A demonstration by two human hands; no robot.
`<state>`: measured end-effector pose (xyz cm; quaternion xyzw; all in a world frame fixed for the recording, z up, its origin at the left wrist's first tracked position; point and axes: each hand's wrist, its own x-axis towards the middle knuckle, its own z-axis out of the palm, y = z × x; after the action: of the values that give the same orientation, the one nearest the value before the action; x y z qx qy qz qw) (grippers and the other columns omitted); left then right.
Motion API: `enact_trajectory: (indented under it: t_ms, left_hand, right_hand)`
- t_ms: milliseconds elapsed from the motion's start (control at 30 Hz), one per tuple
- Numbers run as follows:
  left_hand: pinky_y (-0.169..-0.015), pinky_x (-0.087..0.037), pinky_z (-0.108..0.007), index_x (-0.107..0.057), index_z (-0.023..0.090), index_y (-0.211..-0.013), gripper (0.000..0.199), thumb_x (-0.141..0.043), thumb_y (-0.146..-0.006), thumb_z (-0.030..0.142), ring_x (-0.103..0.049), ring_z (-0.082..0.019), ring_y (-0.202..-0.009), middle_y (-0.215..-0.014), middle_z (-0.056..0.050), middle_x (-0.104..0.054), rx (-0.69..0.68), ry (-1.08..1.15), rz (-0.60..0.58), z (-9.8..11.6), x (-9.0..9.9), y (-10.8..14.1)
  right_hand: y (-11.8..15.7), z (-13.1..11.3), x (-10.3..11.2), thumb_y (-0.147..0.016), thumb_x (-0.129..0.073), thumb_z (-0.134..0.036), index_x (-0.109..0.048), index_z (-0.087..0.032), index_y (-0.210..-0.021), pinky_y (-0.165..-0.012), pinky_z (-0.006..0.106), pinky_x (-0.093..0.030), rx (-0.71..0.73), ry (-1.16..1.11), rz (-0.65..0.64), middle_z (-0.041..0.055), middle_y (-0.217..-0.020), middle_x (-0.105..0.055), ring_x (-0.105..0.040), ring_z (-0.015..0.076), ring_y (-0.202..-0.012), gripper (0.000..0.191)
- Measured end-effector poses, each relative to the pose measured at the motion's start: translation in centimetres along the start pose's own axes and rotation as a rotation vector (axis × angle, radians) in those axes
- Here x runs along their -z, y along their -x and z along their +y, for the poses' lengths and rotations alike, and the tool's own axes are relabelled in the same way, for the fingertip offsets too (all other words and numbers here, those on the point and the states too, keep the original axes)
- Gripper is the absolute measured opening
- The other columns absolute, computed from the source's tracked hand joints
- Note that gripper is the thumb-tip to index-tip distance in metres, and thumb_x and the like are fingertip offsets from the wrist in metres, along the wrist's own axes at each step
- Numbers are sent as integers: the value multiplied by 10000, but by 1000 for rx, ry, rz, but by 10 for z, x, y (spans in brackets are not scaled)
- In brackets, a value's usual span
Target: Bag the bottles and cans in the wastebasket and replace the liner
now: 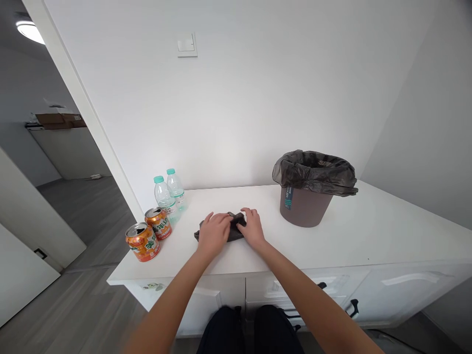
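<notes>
A crumpled black plastic bag lies in a flattened bundle near the front of the white cabinet top. My left hand rests over its left part, fingers bent and closed on the plastic. At the bag's right end, my right hand grips the edge between thumb and curled fingers. The palms hide some of the bundle. To the right stands a brownish trash bin, upright, with a black bag liner folded over its rim; neither hand touches it.
Two orange drink cans, a nearer can and a farther can, stand by the left edge. Behind them are two clear bottles with teal caps. The cabinet top meets a white wall at the back.
</notes>
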<state>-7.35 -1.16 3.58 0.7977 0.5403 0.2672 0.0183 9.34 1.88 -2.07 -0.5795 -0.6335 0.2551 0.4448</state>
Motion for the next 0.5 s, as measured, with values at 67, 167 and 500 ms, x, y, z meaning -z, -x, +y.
enact_trajectory:
  t_ms: [67, 167, 500]
  left_hand:
    - [-1189, -135, -506, -601, 331, -1262, 371, -424, -939, 377, -390, -256, -1372, -1426, -14, -523, -91, -77, -41, -2, -25, 6]
    - [-1168, -111, -565, -496, 340, -1379, 462, -396, -950, 480, -265, -273, -1441, -1523, -22, -401, -40, -143, -179, -19, -53, 3]
    - [-1136, -123, -617, -384, 359, -1454, 519, -325, -965, 522, -219, -292, -1453, -1561, -31, -326, 44, -191, -252, -54, -68, -16]
  right_hand:
    - [2, 1, 5, -801, -480, -193, -504, -232, -1272, -997, 419, -398, 131, 83, 56, 117, -1302, -464, -426, 264, -1238, 473]
    - [0, 7, 4, -901, -373, -217, -512, -238, -1314, -1096, 445, -325, 343, 188, -19, 103, -1371, -477, -386, 247, -1312, 436]
    - [-21, 16, -13, -982, -164, -549, -290, -227, -1509, -1206, 442, -110, 282, 371, -389, 42, -1595, -219, -150, 214, -1480, 630]
